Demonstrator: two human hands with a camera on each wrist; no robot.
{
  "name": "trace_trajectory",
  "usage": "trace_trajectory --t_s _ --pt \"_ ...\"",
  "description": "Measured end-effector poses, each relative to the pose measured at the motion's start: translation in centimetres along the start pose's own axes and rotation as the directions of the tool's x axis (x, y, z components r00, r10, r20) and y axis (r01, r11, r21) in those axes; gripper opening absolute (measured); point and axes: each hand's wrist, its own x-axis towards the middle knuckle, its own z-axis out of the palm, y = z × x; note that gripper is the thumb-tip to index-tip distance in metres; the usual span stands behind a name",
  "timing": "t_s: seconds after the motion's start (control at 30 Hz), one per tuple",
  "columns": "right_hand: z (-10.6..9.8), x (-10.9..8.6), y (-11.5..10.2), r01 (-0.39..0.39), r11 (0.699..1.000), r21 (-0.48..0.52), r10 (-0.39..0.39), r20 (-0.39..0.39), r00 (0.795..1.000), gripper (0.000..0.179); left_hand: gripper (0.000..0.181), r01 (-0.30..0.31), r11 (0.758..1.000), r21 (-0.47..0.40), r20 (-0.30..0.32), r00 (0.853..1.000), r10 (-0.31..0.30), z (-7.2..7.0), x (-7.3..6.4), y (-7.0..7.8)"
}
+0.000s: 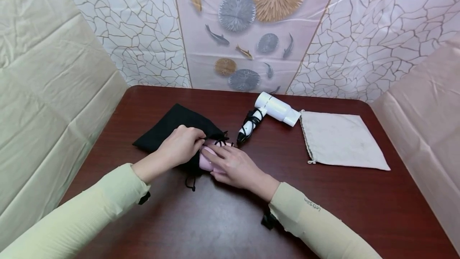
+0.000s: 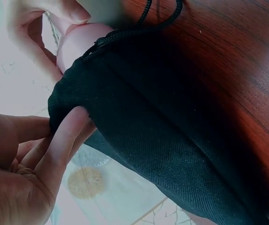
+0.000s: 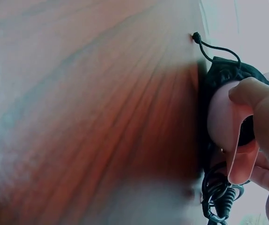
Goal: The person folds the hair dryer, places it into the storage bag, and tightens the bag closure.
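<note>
A black drawstring bag (image 1: 176, 120) lies on the table, its mouth turned toward the right. My left hand (image 1: 181, 145) pinches the edge of that mouth between thumb and fingers; the left wrist view shows the fingertips on the black cloth (image 2: 139, 108). Partly inside the mouth is a pink hair dryer (image 1: 206, 163), the rest of it hidden by cloth. My right hand (image 1: 237, 167) holds the hair dryer's exposed part, thumb on the pink shell in the right wrist view. A coiled black cord (image 3: 216, 190) hangs beside its pink nozzle (image 3: 242, 164).
Behind my right hand lies a white hair dryer (image 1: 276, 108) with a black cord wrapped round its handle. A beige drawstring bag (image 1: 341, 139) lies flat at the right. One black drawstring loop (image 1: 190, 183) trails on the brown table (image 1: 223, 223). Patterned cloth walls stand around.
</note>
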Motion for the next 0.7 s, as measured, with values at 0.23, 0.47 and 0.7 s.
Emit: trace_trajectory --t_s 0.23,0.47,0.7 --pt "0.06 0.01 0.17 -0.007 0.999 0.034 0.008 -0.036 0.999 0.071 0.011 0.008 1.0 -0.002 -0.008 1.0 -0.008 -0.1 0.01 -0.14" --pt "0.07 0.21 0.36 0.004 0.999 0.043 -0.001 -0.067 0.998 0.069 0.011 0.021 1.0 0.008 -0.008 1.0 -0.021 -0.44 -0.05 0.08" --pt "-0.01 0.71 0.41 -0.028 0.999 0.044 0.032 -0.088 0.996 0.065 0.011 0.038 0.999 0.011 -0.008 0.999 -0.038 -0.84 -0.12 0.48"
